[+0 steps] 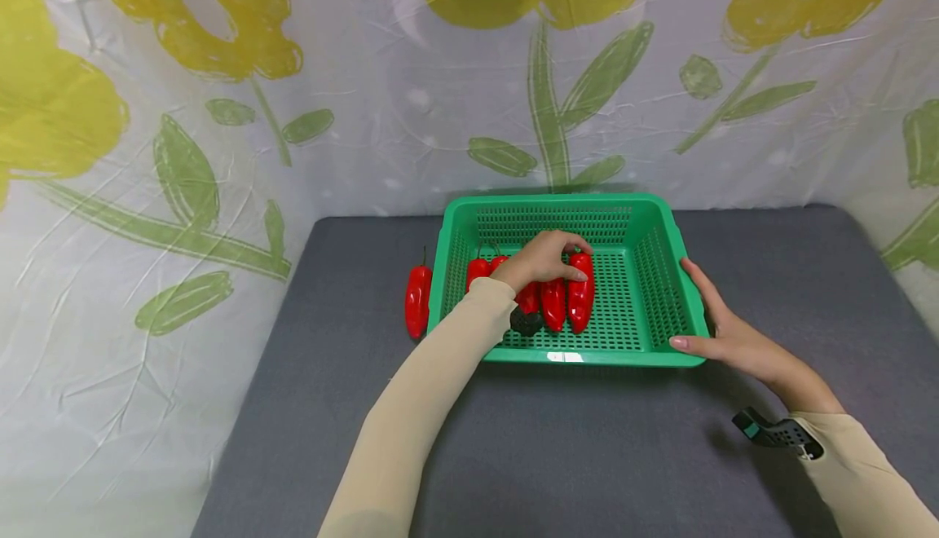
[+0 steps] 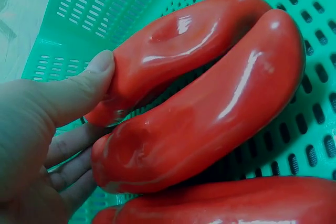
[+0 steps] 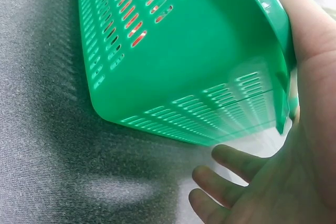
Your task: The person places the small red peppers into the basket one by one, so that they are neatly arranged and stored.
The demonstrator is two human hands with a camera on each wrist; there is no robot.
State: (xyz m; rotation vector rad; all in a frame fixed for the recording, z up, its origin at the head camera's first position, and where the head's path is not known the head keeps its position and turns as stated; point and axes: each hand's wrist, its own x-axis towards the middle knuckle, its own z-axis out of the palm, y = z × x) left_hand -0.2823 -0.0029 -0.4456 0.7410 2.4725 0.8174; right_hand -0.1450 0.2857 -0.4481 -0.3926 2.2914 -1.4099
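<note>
A green plastic basket (image 1: 587,356) with slotted walls holds several glossy long red peppers on its left side. My left hand (image 1: 546,259) reaches over them and pinches the stem end of the rightmost red pepper (image 1: 581,302). In the left wrist view, the thumb (image 2: 100,69) presses on that pepper (image 2: 184,40), with fingers behind its end. Another pepper (image 2: 210,114) lies right beside it. My right hand (image 1: 734,342) grips the basket's front right corner, thumb at the rim and a finger along the right wall. Its other fingers (image 3: 220,187) spread loosely outside the wall.
One more red pepper (image 1: 418,302) lies on the dark grey tabletop (image 1: 557,448), just left of the basket. Behind the basket hangs a white cloth (image 1: 381,114) with yellow flowers. A black strap device (image 1: 778,434) sits at the right wrist.
</note>
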